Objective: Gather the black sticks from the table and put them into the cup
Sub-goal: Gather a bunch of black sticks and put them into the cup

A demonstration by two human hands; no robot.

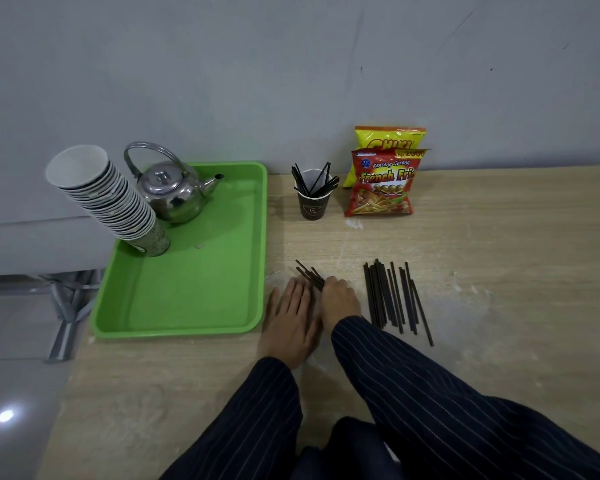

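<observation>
A dark paper cup (313,206) stands near the wall with several black sticks leaning in it. Several more black sticks (394,297) lie side by side on the wooden table, right of my hands. A small bunch of black sticks (308,271) pokes out between my hands. My right hand (340,299) is curled over that bunch, fingers closed around it. My left hand (290,318) lies flat on the table, fingers spread, touching the bunch from the left.
A green tray (187,306) at the left holds a steel kettle (174,192) and a leaning stack of paper cups (118,206). Two snack bags (383,181) stand against the wall, right of the cup. The table's left edge drops to tiled floor.
</observation>
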